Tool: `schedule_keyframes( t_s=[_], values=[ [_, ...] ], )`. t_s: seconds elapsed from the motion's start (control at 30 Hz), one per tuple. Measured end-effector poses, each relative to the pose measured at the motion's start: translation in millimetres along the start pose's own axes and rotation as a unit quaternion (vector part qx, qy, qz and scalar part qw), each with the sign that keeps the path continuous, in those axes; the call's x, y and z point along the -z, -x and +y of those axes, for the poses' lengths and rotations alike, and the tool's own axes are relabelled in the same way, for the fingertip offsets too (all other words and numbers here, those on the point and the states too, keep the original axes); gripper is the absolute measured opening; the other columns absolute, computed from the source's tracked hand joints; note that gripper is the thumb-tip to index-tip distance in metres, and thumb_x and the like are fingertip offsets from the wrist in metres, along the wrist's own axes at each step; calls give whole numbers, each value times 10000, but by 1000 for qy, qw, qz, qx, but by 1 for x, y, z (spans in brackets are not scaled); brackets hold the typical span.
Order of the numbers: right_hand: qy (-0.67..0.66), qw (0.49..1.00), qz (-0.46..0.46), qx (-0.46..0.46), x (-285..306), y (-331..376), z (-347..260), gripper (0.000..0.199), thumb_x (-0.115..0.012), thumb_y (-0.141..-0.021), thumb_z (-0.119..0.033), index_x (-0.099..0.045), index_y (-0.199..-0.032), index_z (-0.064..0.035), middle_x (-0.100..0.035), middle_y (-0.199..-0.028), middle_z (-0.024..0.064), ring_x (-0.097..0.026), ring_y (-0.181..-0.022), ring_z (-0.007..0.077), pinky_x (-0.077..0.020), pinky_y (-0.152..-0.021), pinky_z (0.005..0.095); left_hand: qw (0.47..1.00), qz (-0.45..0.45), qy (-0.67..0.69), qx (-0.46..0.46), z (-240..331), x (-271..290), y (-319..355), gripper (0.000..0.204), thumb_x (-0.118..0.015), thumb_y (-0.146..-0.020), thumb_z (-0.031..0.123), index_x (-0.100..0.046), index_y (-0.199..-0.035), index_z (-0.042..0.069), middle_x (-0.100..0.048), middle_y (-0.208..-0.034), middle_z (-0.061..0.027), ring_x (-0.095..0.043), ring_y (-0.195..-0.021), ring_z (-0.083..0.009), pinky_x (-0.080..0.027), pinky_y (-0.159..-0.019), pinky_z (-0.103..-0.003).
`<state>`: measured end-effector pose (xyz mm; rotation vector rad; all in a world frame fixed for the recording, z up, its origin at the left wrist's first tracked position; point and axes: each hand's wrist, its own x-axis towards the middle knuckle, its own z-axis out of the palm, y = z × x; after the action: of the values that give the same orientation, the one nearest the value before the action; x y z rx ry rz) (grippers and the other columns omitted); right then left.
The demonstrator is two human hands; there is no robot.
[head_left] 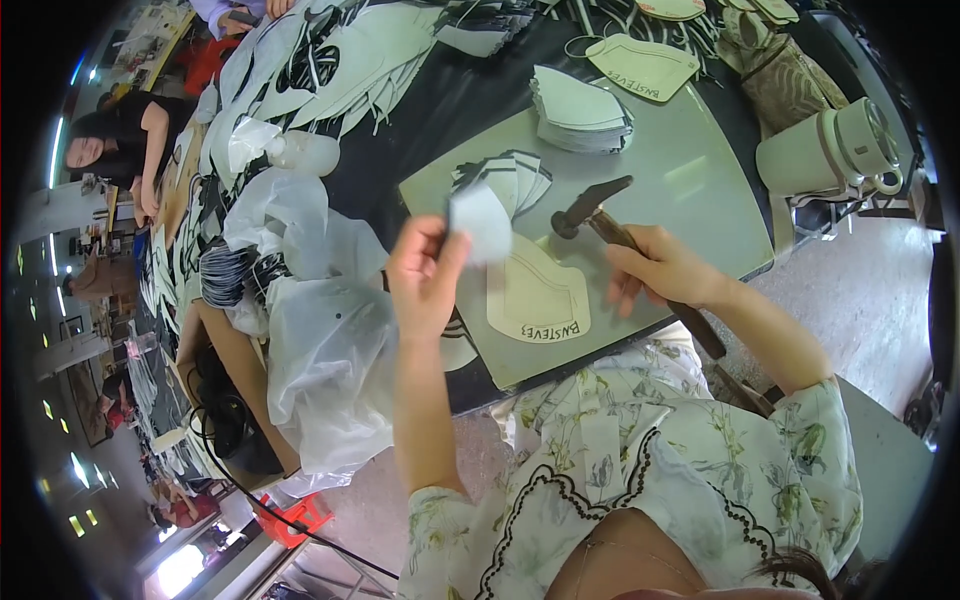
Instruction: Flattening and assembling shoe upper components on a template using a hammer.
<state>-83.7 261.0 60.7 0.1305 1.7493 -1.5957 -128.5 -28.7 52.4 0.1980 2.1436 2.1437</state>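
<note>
Left hand pinches flat white curved piece above left edge of grey-green board; right hand curled round wooden-handled hammer. Judged mid-batch: fanned white pieces laid out, far-edge white stack apparently remaining.

clear plastic bag | cardboard box: just left of bag | red stool: below bag | lidded tumbler: well right of bag

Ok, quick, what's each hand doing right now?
Left hand: closed, pinching a pale, flat piece between thumb and fingers.
Right hand: closed around the handle of a hammer.
</note>
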Motion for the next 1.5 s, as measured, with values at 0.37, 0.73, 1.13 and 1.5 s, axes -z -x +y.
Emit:
schedule_keyframes(
  t_s=[0.37,0.73,1.13,1.5],
  values=[
    [-39,991,92,84,-13,-42,-8,337,-493,-1047,-326,-538,-942,-9,-703,-798,82,-715,-702,123,-439,-414,233,987,-27,-102,120,-13,-29,82,170,-688,-927,105,-637,-1042,-9,-684,-922,-44,-603,-818,-71,-490,-695,-221],
    [41,996,82,-8,-6,12,10,329,-498,-1040,-291,-527,-924,16,-684,-712,81,-698,-598,145,-473,-434,258,918,-322,-218,77,10,-49,12,287,-713,-833,70,-640,-1101,0,-722,-1008,-149,-703,-980,-274,-528,-836,-336],
    [86,992,97,12,-8,9,9,355,-522,-1024,-294,-535,-910,42,-683,-702,110,-697,-590,179,-538,-497,293,907,-346,-225,91,8,-51,6,228,-684,-813,32,-660,-1033,-20,-717,-960,-146,-694,-889,-276,-524,-836,-337],
    [297,932,143,148,-22,4,20,398,-789,-786,-251,-491,-877,-4,-660,-696,145,-670,-637,309,-521,-612,401,911,-310,-268,50,1,-53,17,273,-711,-822,63,-644,-1074,-18,-721,-948,-128,-693,-877,-258,-526,-826,-335]
  ],
)
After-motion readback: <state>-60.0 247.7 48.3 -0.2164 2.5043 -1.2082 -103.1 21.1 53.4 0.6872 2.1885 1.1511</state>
